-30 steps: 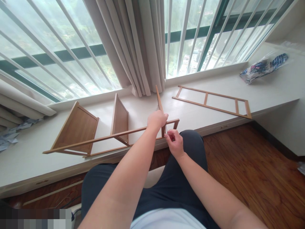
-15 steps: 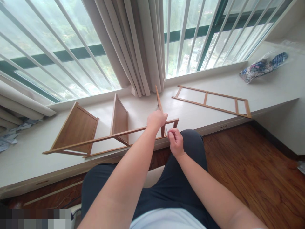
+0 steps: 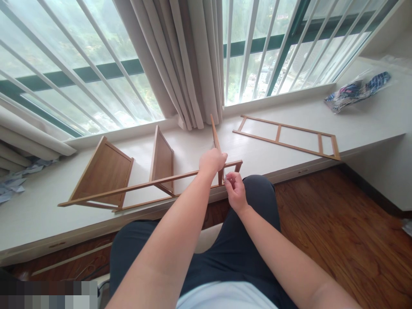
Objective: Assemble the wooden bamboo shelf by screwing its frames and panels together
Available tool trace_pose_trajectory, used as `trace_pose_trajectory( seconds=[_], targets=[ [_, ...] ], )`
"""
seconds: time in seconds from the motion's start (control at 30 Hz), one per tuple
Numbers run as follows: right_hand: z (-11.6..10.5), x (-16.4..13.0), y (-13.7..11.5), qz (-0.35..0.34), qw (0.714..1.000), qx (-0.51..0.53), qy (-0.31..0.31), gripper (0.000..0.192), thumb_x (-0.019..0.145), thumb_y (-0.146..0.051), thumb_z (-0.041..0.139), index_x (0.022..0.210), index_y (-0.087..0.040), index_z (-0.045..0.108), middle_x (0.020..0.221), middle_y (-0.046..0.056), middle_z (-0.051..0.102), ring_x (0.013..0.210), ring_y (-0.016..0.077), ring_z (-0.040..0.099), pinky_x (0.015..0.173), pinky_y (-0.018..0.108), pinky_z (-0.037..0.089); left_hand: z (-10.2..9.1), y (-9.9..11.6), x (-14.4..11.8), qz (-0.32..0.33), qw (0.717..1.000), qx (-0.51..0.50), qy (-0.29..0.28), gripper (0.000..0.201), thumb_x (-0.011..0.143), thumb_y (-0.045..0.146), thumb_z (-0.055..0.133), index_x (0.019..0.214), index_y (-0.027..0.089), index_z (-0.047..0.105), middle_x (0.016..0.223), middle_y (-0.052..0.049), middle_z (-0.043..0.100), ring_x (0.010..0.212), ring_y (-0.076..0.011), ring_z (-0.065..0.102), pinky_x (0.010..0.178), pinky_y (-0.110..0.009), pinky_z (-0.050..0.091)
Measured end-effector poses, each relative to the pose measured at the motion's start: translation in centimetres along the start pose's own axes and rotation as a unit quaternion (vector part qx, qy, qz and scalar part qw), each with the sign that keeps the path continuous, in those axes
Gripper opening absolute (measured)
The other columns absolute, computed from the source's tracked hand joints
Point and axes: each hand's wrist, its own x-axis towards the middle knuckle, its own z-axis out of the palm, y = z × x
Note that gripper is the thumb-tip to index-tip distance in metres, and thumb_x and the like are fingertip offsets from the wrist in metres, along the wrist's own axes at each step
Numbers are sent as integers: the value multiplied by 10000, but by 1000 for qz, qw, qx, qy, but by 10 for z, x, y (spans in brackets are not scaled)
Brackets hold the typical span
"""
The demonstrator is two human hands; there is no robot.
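white window ledge (image 3: 289,159), wood floor (image 3: 337,240)

We count two hands, the left hand (image 3: 212,161) and the right hand (image 3: 235,191), both at the near edge of the window ledge (image 3: 193,150). There are two ladder-like wooden side frames: one (image 3: 151,185) along the near edge, one (image 3: 287,136) lying flat toward the right end. Three wooden shelf panels stand on the first frame: (image 3: 104,171), (image 3: 162,158), (image 3: 215,137). We count one bagged cloth bundle (image 3: 357,91) at the far right corner.
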Motion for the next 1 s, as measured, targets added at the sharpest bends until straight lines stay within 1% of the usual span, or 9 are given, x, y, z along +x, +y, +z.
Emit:
trace_pose_trajectory(
  seconds=[0.07,0.17,0.23,0.33,0.47,0.57,0.77,0.87,1.0],
  targets=[
    [2,0,-2,-15,1000,-3,13,215,952,-347,566,1147,-259,546,945,26,591,707,157,553,673,307,478,0,0,0,-2,1000,-3,-1,403,918,436,436,1041,203,742,1004,-151,764,968,-290,710,820,-347,520],
    [2,1,-6,-35,999,-33,5,268,948,-333,585,1206,-268,557,916,16,581,630,140,503,613,297,448,1,0,1,-3,1000,-7,0,401,912,438,439,1032,204,743,1005,-153,764,961,-293,710,807,-353,522],
    [2,1,-9,-57,996,-64,4,251,944,-322,595,1190,-268,583,897,14,579,616,138,484,605,299,438,2,-1,2,0,1000,-8,6,397,905,436,442,1018,204,744,997,-154,764,944,-303,712,788,-365,526],
    [1,1,-12,-78,992,-94,9,183,939,-320,600,1112,-261,610,845,9,568,625,146,472,613,302,437,4,-2,3,1,1000,-6,16,401,900,445,447,1011,201,744,994,-155,764,931,-306,713,781,-367,527],
    [0,1,-13,-64,992,-102,40,141,929,-350,605,1021,-244,593,797,3,561,616,149,478,593,298,436,4,-2,4,-6,1000,-5,9,409,914,453,441,1038,207,743,1012,-153,766,969,-294,710,822,-356,522],
    [0,0,-12,-54,992,-100,54,141,919,-363,621,968,-241,572,759,-10,554,594,144,473,579,293,430,3,-1,3,-4,1000,-5,2,407,919,457,443,1044,210,742,1022,-149,766,977,-292,709,823,-352,522],
    [-1,1,-14,-69,990,-105,63,114,919,-332,628,924,-236,566,728,-23,532,586,138,463,580,286,411,1,0,1,-8,1000,-4,2,404,921,459,445,1035,208,741,1014,-148,766,963,-289,710,809,-345,521],
    [-3,1,-18,-73,989,-109,64,106,939,-328,588,901,-231,567,739,-16,550,608,145,480,605,290,417,1,0,0,-3,1000,-3,8,397,917,455,444,1022,208,737,1011,-146,765,951,-289,710,805,-348,522],
    [-4,2,-21,-73,991,-102,55,123,970,-312,516,897,-227,568,758,-7,557,644,154,499,642,298,422,0,0,0,-2,1000,-2,0,410,918,458,435,1035,206,737,1037,-152,761,968,-294,709,829,-359,522]
  ],
)
